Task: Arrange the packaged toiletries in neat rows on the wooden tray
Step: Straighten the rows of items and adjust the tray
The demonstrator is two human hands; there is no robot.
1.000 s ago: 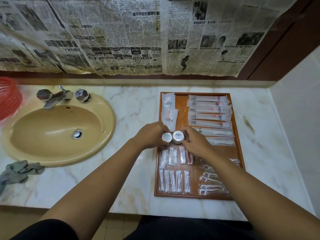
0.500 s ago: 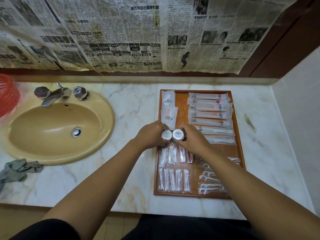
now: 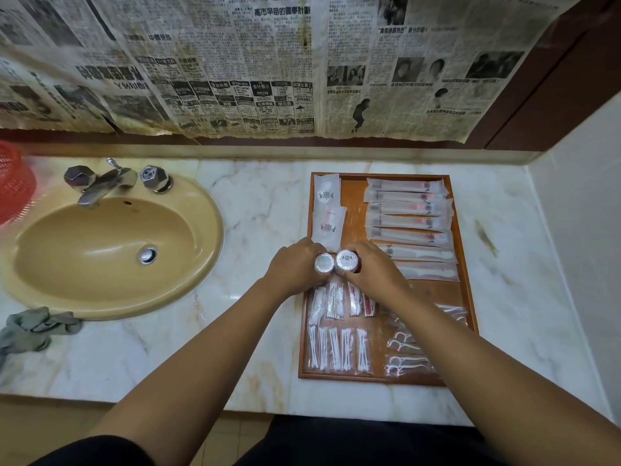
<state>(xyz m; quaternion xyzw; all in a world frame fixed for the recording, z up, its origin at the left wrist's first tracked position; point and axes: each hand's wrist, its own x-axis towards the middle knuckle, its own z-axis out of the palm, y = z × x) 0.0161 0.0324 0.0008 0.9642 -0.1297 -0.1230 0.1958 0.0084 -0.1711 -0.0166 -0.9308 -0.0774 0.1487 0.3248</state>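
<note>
Held upright, caps touching side by side, over the left half of the tray, between sachets just beyond and cotton-bud packs nearer, with left grip curled round the left bottle and right grip round the right bottle, probably for setting straight down.

Hidden, cropped
The left hand and right hand hide the jars' sides; far left of them, the red basket is cropped.
</note>
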